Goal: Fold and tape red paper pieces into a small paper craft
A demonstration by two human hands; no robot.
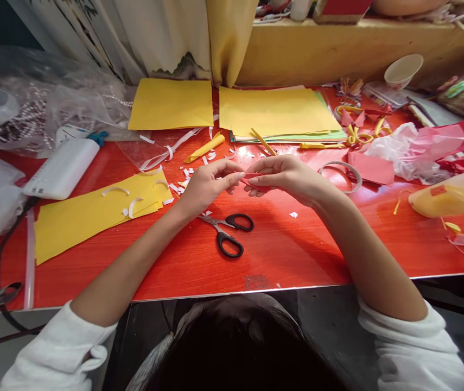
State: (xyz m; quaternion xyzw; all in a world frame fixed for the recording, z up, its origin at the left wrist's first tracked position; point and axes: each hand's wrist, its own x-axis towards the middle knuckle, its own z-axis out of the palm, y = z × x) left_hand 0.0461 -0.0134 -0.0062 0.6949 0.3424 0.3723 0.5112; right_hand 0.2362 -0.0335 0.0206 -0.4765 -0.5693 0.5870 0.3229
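Note:
Between my two hands is a small folded piece of red paper [255,177], held above the red table. My left hand [211,183] pinches its left end between thumb and fingers. The thumb and fingers of my right hand [280,175] close on its right part and cover much of it. Below the hands lie scissors [226,231] with black handles, blades apart, their tips hidden by my left wrist. Small white paper scraps [183,182] are scattered just left of my left hand. Behind the hands lies a rolled yellow paper piece [204,147].
Yellow strips [93,212] lie at left, near a white power bank [63,168]. Yellow sheets [170,103] and a stack of coloured paper [276,111] are at the back. A tape roll [341,177], pink paper [372,168] and a paper cup [403,71] stand to the right.

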